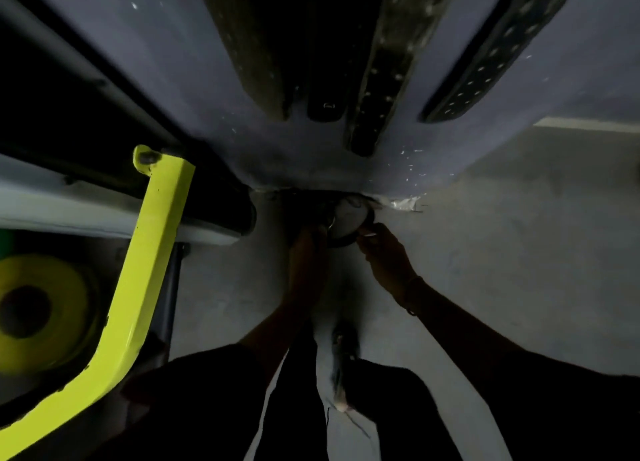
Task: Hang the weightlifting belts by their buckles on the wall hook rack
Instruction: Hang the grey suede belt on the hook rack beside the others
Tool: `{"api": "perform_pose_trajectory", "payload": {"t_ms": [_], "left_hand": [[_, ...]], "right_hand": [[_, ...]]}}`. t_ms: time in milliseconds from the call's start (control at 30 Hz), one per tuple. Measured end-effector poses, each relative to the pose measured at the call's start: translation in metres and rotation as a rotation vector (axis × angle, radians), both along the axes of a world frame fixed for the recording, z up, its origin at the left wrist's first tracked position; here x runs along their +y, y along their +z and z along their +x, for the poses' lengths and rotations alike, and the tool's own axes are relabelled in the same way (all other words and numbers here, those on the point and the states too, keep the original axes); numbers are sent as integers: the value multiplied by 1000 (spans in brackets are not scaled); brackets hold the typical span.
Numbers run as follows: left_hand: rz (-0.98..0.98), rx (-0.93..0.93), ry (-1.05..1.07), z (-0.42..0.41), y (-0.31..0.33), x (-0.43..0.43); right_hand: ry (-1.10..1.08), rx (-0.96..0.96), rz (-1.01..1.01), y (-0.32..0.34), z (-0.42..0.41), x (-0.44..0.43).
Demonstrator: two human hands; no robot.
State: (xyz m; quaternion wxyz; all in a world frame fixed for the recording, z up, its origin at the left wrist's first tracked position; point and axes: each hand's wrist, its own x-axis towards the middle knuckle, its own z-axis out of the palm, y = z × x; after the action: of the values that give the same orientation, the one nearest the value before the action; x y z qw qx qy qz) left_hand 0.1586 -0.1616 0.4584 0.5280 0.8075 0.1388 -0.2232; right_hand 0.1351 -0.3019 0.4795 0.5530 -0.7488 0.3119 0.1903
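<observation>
A coiled dark leather belt [343,242] lies on the grey concrete floor [519,238] right at the foot of the blue-grey wall [207,96], in the middle of the scene. Both arms reach down to it. The right hand [384,252] appears to pinch the coil's right edge between curled fingers. The left hand [306,252] rests against the coil's left side, just beside a small metal buckle ring [331,222]; the dim, blurred view does not show whether its fingers are closed round anything. Farther up the wall, several dark perforated belts [379,79] already hang side by side; the hook rack itself lies out of view. To the left stand a yellow-green metal frame [152,245] and a round yellow weight plate [45,308]. The step in hand looks like picking up the floor belt. It would go best with one hand taking firm hold at the buckle end while the other lets the coil unroll, so the strap falls straight and the buckle faces the rack, well apart from the neighbouring straps.
</observation>
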Motion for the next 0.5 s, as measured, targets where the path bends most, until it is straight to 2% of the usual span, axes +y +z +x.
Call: {"api": "perform_pose_trajectory", "payload": {"t_ms": [67, 167, 300, 400, 500], "left_hand": [[13, -33, -20, 14, -32, 4], [14, 30, -15, 23, -103, 9], [16, 72, -2, 33, -214, 16], [33, 67, -20, 48, -297, 16], [7, 62, -3, 57, -363, 13]], "right_hand": [[15, 68, -9, -37, 19, 6], [55, 147, -61, -110, 41, 15], [195, 235, -100, -234, 61, 20], [184, 259, -150, -331, 81, 19], [68, 264, -184, -410, 100, 18]]}}
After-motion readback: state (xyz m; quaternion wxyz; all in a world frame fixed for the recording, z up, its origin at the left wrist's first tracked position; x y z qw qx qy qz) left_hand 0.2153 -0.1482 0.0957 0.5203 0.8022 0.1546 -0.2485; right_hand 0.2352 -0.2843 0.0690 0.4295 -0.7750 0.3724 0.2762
